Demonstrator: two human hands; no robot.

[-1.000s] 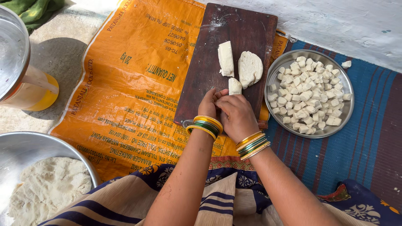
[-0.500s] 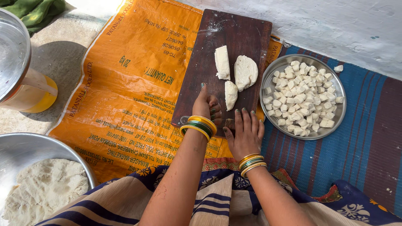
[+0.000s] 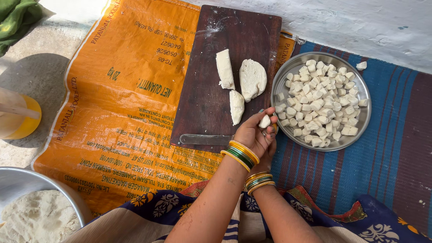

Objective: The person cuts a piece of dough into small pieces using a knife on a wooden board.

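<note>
Right grip [image 3: 268,155] mostly hidden beneath left grip [image 3: 256,132]; closure impossible to tell. Left grip clamped on small white cube [image 3: 264,121], too stubby to show a long axis, beside steel plate [image 3: 288,135].

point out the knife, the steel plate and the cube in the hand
knife [image 3: 204,139], head view, middle of the blade
steel plate [image 3: 365,118], head view, bare right rim
cube [image 3: 264,121], head view, its white face at the left hand's fingertips

steel plate [image 3: 360,118] just right; board [image 3: 202,108] bare left.
</note>
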